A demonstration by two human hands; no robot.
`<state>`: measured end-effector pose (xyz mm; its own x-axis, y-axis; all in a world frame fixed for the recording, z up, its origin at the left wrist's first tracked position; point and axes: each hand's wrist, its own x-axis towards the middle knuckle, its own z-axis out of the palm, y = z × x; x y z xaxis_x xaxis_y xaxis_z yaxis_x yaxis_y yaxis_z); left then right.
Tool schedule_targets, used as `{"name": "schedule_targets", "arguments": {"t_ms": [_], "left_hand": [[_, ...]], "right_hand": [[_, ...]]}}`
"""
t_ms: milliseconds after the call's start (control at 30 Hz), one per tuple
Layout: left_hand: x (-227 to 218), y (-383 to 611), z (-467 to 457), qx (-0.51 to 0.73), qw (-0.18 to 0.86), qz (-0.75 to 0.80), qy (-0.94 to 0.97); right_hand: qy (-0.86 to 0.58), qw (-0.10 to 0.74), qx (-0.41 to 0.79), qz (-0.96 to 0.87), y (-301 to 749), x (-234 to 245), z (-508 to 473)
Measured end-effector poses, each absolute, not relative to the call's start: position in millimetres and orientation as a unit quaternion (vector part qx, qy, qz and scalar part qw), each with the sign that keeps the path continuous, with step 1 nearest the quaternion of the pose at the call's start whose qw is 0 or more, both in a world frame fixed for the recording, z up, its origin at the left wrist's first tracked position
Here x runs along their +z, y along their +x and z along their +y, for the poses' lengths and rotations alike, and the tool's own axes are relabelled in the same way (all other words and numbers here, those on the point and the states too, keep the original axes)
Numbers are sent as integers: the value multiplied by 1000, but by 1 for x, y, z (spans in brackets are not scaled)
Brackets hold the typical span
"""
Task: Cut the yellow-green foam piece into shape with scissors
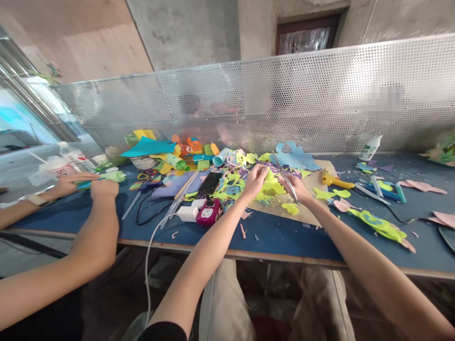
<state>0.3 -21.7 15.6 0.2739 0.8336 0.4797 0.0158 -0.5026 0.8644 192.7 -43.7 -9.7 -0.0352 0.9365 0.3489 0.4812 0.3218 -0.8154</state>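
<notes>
My left hand (pixel 254 179) is closed in a pinch on a yellow-green foam sheet (pixel 270 186) held over a brown cardboard mat (pixel 309 213). My right hand (pixel 295 185) is closed round the handles of a pair of scissors (pixel 284 176), whose blades point up and left over the foam sheet, between my two hands. Several yellow-green offcuts (pixel 330 193) lie on the mat around them. A blue foam shape (pixel 296 158) lies just behind the scissors.
A co-worker's two hands (pixel 93 184) at the left hold a green tube (pixel 113 176). The blue table (pixel 277 237) carries a pile of coloured foam scraps (pixel 185 158), a black phone (pixel 210 182), a white charger (pixel 187 213), a glue bottle (pixel 370 148) and a yellow-handled tool (pixel 336 181). A perforated metal screen (pixel 284 104) backs the table.
</notes>
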Motion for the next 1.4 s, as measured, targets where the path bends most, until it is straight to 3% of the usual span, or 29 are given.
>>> {"name": "schedule_targets", "arguments": {"t_ms": [267,567,867,1233,1400], "left_hand": [[7,2,-18,448,388,280,755],[4,4,-16,428,345,269,791],[16,2,-26,348,317,277,838],[17,-3,-23,370,285,308,829],[21,-3,-23,495,340,316,735]], "right_hand": [[-390,587,334,-626,189,-2,-47],[-417,548,348,-636,187,-6,-45],[-416,638,304,-573,188,-6,-42],[-411,634,305,-579,185,-3,-45],[-482,533,294,-630,192,2,-48]]}}
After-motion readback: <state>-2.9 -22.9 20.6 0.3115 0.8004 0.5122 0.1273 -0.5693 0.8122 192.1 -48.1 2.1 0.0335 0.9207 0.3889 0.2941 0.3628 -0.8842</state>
